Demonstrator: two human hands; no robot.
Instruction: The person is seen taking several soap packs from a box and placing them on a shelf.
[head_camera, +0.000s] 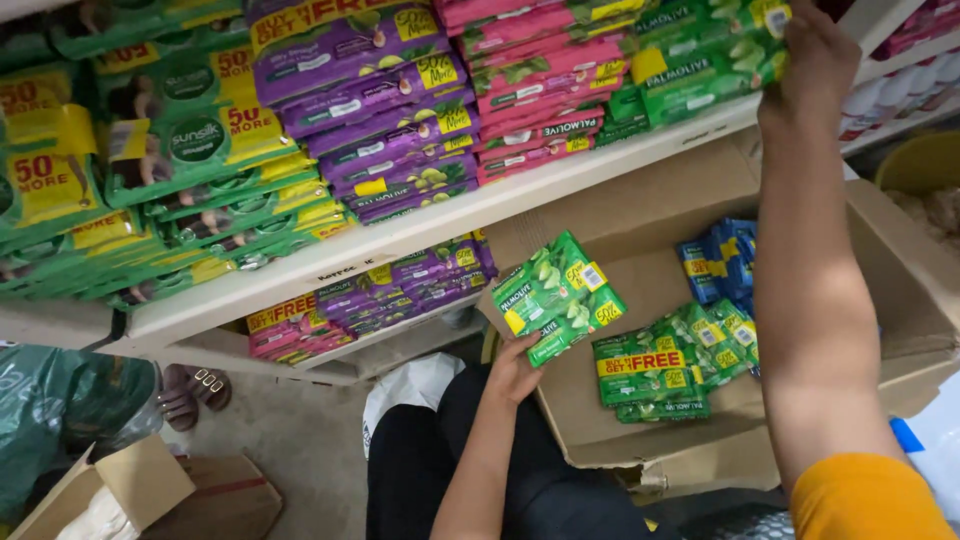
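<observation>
1. While the left hand (512, 372) holds a bundle of green sachet packs (558, 297) over the near-left corner of the cardboard box (640, 215), its grip is closed on the bundle's lower end; prob. held so to keep it ready at hand.
2. Right hand (812, 62) is up above the box, at the white shelf (420, 232), fingers clamped on green packs (700, 55) at the right end of the shelf row, which seems the way to seat them on the stack.
3. Inside the box: more green packs (665, 365) lie flat on the floor of it, blue packs (722, 260) stand by the back wall.
4. Left of the box, on the shelf: pink, purple (385, 110) and other green packs, stacked tight up to the shelf edge, so little free room there.
5. Box flaps are open; middle of the box is bare, so approx. free room for reaching in.
</observation>
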